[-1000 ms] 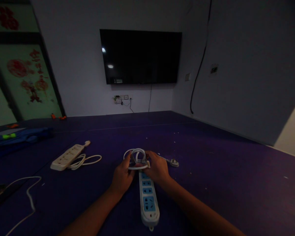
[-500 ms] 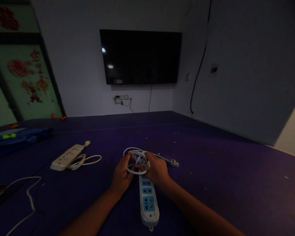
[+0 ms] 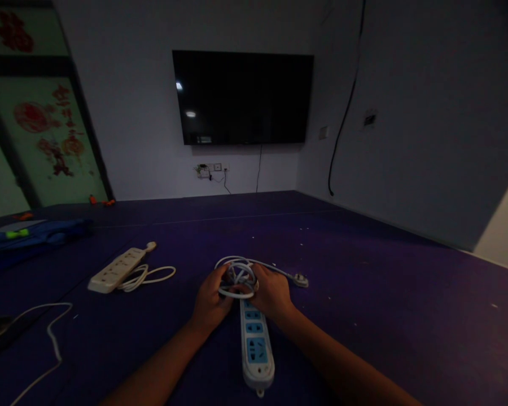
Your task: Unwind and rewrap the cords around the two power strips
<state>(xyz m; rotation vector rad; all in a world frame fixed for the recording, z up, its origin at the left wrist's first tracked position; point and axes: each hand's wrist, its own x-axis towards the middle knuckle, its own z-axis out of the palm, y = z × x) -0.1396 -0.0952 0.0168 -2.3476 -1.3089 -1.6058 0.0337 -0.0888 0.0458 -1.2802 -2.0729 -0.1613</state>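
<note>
A white power cord is looped in a small bundle between my two hands. My left hand has its fingers closed on the bundle's left side. On the right side my right hand grips the same coils. Just below lies a white power strip with blue socket faces, its far end hidden beneath the cord and hands. From the bundle one length of cord runs right to a plug resting on the purple floor.
A second white power strip with its own coiled cord lies to the left. Nearer, a thin white cable curves across the floor. Blue cloth lies far left. A television hangs on the back wall.
The cord loops have shifted slightly within my hands, and the bundle looks a little tighter. Both hands stay in nearly the same place; the power strip and plug have not visibly moved.
</note>
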